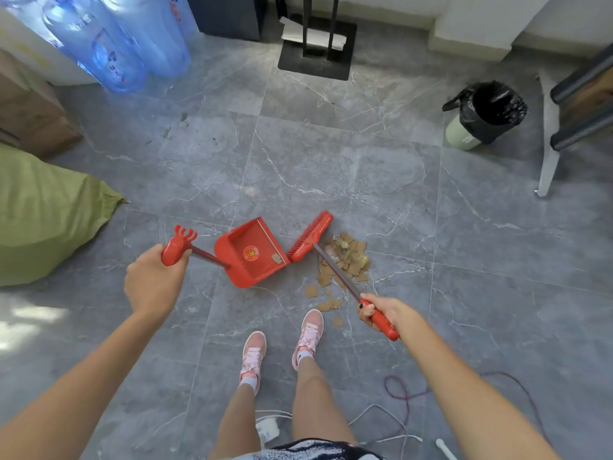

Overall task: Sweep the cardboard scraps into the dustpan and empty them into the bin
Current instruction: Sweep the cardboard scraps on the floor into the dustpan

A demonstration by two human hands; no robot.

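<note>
A red dustpan (247, 250) rests on the grey tiled floor, its mouth facing right, with one cardboard scrap (276, 258) inside. My left hand (154, 280) grips the dustpan's red handle top. My right hand (381, 312) grips the red grip of the broom, whose red brush head (310, 235) sits just right of the dustpan mouth. A pile of brown cardboard scraps (348, 260) lies right of the brush, with loose pieces trailing toward my shoes. The bin (481, 114), pale green with a black bag, stands at the far right.
Blue water bottles (112, 44) stand far left, with a cardboard box and a green sack (43, 214) on the left. A black stand base (315, 48) is far ahead. A metal chair leg (547, 161) is beside the bin. Cables (398, 390) lie near my feet.
</note>
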